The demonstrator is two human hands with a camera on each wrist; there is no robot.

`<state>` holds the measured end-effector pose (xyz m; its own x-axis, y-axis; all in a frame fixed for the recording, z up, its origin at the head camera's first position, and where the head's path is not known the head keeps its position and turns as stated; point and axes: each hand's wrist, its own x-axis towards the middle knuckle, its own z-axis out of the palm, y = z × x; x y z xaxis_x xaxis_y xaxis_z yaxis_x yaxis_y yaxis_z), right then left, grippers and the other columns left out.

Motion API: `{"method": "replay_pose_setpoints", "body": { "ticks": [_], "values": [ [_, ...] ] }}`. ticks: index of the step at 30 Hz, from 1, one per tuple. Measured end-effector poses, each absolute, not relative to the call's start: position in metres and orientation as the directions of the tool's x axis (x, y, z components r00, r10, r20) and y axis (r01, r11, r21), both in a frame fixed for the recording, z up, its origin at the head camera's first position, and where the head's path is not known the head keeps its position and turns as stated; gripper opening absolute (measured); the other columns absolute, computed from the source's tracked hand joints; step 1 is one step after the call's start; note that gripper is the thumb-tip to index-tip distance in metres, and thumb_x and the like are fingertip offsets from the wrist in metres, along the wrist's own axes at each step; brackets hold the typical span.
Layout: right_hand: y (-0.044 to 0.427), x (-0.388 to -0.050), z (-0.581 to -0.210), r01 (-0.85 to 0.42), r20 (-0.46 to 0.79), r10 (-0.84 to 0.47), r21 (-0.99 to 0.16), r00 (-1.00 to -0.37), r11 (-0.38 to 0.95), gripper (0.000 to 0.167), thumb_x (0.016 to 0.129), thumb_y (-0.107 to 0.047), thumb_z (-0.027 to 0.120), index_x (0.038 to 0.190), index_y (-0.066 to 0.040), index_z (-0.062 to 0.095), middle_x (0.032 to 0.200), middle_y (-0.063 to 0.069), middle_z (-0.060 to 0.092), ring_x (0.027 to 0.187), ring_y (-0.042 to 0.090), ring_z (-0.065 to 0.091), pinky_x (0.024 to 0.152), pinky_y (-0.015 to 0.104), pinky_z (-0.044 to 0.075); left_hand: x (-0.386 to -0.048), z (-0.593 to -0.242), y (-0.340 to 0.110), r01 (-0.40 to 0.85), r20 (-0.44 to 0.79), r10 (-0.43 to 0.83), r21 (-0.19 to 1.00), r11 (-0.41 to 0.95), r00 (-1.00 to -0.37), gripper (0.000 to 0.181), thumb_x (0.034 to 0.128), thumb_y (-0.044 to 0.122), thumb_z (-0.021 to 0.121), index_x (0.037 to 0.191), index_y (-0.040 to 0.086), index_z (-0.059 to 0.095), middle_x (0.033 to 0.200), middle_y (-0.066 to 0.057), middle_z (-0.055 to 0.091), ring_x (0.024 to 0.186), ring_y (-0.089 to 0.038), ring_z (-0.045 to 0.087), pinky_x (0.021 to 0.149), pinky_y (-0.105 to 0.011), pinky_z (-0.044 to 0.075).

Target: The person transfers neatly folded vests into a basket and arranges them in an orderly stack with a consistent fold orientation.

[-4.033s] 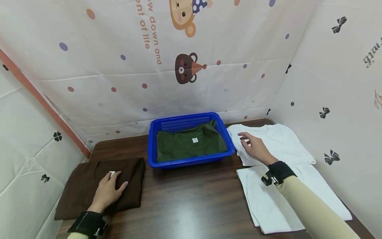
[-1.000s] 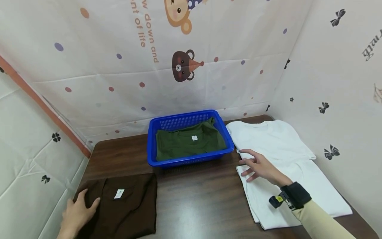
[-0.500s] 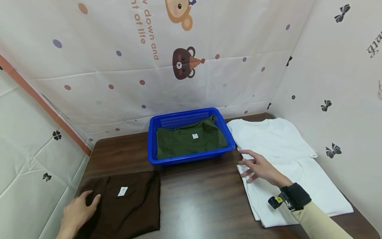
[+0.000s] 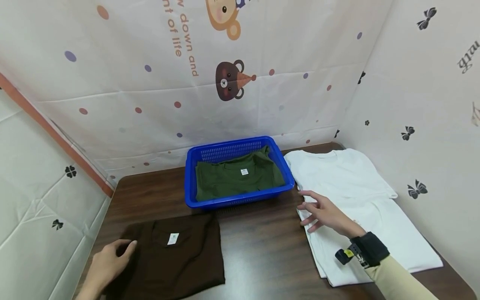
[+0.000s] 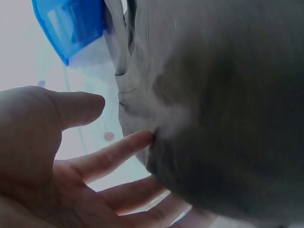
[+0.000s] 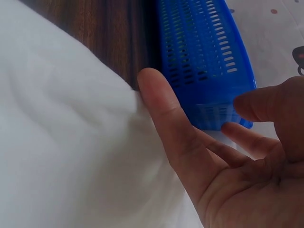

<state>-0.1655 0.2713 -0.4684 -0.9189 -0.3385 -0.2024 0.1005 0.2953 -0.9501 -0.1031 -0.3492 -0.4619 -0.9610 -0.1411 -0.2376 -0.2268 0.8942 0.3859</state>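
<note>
A folded brown T-shirt [image 4: 187, 262] with a white label lies at the table's left front. My left hand [image 4: 110, 264] is at its left edge; in the left wrist view the fairly straight fingers [image 5: 109, 159] touch the cloth and the thumb stands apart from it. Over the left edge of the nearer folded white T-shirt [image 4: 378, 241] my right hand [image 4: 330, 214] is spread with nothing in it. The right wrist view has its index finger [image 6: 164, 109] beside the white cloth [image 6: 71, 128]; whether they touch I cannot tell.
A blue plastic basket [image 4: 240, 196] at the back middle holds a folded green T-shirt [image 4: 232, 181]. Another folded white T-shirt [image 4: 337, 173] lies behind the nearer one. Printed cloth walls [image 4: 165, 100] enclose the brown wooden table [image 4: 258, 237].
Over four seconds the brown T-shirt has come nearer, then slid right with my left hand at its left edge. My right hand has drawn back from the far white T-shirt to the nearer one.
</note>
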Motion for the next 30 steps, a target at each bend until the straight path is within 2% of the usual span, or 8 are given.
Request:
{"method": "replay_pose_setpoints", "body": {
  "ticks": [5, 15, 21, 26, 30],
  "values": [
    [0.270, -0.163, -0.468, 0.097, -0.198, -0.347, -0.953, -0.917, 0.288, 0.057, 0.110, -0.018, 0.049, 0.159, 0.000, 0.025, 0.136, 0.039, 0.055, 0.089, 0.046, 0.073, 0.066, 0.050, 0.062, -0.103, -0.458, -0.336, -0.215, -0.252, -0.114, 0.424, 0.880, -0.961, 0.070, 0.1037, 0.055, 0.052, 0.132, -0.009, 0.062, 0.133, -0.041, 0.054, 0.110, -0.057, 0.060, 0.084, -0.064, 0.050],
    [0.268, -0.159, -0.468, 0.095, -0.202, -0.366, -0.952, -0.908, 0.290, 0.056, 0.111, -0.017, 0.049, 0.158, 0.000, 0.026, 0.129, 0.036, 0.060, 0.089, 0.047, 0.073, 0.067, 0.051, 0.062, -0.101, -0.461, -0.316, -0.188, -0.224, -0.082, 0.508, 0.840, -0.971, 0.063, 0.1035, 0.051, 0.055, 0.129, -0.006, 0.066, 0.127, -0.038, 0.061, 0.105, -0.046, 0.069, 0.083, -0.060, 0.054],
    [0.266, -0.159, -0.470, 0.123, -0.221, -0.366, -0.954, -0.904, 0.273, 0.056, 0.110, -0.017, 0.049, 0.158, 0.000, 0.027, 0.123, 0.034, 0.064, 0.089, 0.046, 0.073, 0.067, 0.051, 0.062, -0.100, -0.464, -0.306, -0.181, -0.214, -0.069, 0.566, 0.805, -0.974, 0.059, 0.1046, 0.049, 0.055, 0.126, -0.004, 0.068, 0.128, -0.029, 0.065, 0.107, -0.044, 0.069, 0.084, -0.056, 0.056],
    [0.264, -0.158, -0.472, 0.149, -0.244, -0.365, -0.952, -0.899, 0.268, 0.055, 0.110, -0.016, 0.048, 0.159, -0.001, 0.027, 0.122, 0.033, 0.065, 0.089, 0.044, 0.073, 0.068, 0.051, 0.062, -0.101, -0.466, -0.298, -0.184, -0.222, -0.060, 0.596, 0.782, -0.973, 0.055, 0.1053, 0.046, 0.055, 0.127, -0.002, 0.069, 0.129, -0.028, 0.065, 0.106, -0.042, 0.069, 0.082, -0.053, 0.058],
    [0.262, -0.157, -0.472, 0.164, -0.254, -0.369, -0.952, -0.894, 0.257, 0.055, 0.110, -0.014, 0.048, 0.159, -0.001, 0.026, 0.122, 0.034, 0.065, 0.088, 0.045, 0.073, 0.068, 0.052, 0.062, -0.104, -0.466, -0.288, -0.176, -0.215, -0.052, 0.615, 0.769, -0.975, 0.051, 0.1049, 0.043, 0.058, 0.126, -0.003, 0.069, 0.124, -0.026, 0.068, 0.102, -0.039, 0.071, 0.080, -0.050, 0.059]
  ]
}}
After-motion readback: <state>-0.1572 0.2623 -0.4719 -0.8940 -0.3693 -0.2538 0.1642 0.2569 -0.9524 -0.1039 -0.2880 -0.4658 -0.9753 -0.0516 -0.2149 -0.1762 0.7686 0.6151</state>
